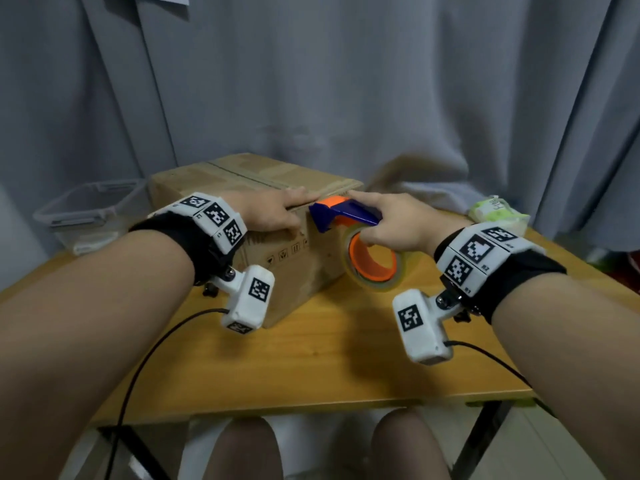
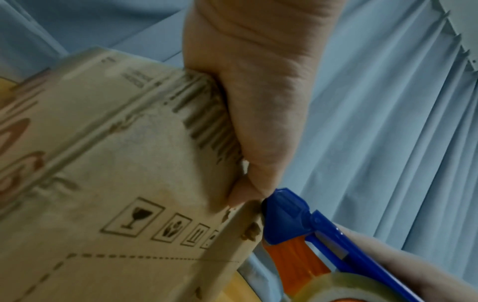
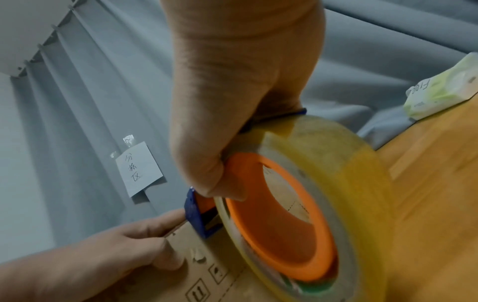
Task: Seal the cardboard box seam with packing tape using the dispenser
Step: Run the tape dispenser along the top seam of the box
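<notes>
A brown cardboard box [image 1: 298,271] stands on the wooden table [image 1: 329,358], its top seam running away from me. My left hand [image 1: 273,211] rests on the near top edge: the fingers lie flat on the top and the thumb [image 2: 258,122] presses the side face by the printed symbols. My right hand [image 1: 394,220] grips a blue and orange tape dispenser [image 1: 341,211] that carries a clear tape roll [image 1: 372,263]. The index finger lies along the dispenser's top. The dispenser's blue head [image 2: 287,216] touches the box's top edge right beside my left thumb tip.
A clear plastic container [image 1: 90,213] sits at the table's back left. A green and white wipes pack [image 1: 498,211] lies at the back right. A grey curtain hangs close behind the box, with a paper note [image 3: 139,173] taped to it. Black cables trail from both wrists.
</notes>
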Demonstrator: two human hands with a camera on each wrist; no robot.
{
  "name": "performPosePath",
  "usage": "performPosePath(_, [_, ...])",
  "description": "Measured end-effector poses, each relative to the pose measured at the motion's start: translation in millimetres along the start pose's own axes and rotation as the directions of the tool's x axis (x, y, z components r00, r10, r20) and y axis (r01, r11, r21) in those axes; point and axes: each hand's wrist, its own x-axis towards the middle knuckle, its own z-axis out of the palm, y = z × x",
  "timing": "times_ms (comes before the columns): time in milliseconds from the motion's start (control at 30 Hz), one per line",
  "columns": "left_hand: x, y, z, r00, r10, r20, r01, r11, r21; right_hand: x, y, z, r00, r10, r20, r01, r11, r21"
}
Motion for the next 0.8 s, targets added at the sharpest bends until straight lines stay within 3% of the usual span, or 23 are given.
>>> performPosePath(167, [-15, 4, 9, 0.994, 0.061, -0.093, -0.053, 0.995, 0.080, -8, -8, 9, 0.999, 0.003, 0.044, -0.004, 1.000, 0.026])
performPosePath(300, [-15, 6, 17, 0.985, 0.072, -0.155, -0.045, 0.985, 0.168, -22, -10, 20, 0.998, -0.003, -0.056, 0.001, 1.000, -0.027])
performPosePath(467, [-16, 7, 14, 0.981, 0.062, -0.183, -0.030, 0.985, 0.170, -37, -9, 26, 0.987, 0.027, -0.160, -0.013, 0.996, 0.087])
performPosePath(567, [-13, 5, 16, 0.983, 0.043, -0.180, -0.010, 0.984, 0.176, -51, -6, 24, 0.990, 0.005, -0.143, -0.007, 1.000, -0.013])
performPosePath(800, [-9, 2, 18, 0.979, 0.064, -0.193, -0.018, 0.973, 0.231, -82, 22, 28, 0.996, 0.037, -0.077, -0.038, 0.999, -0.001])
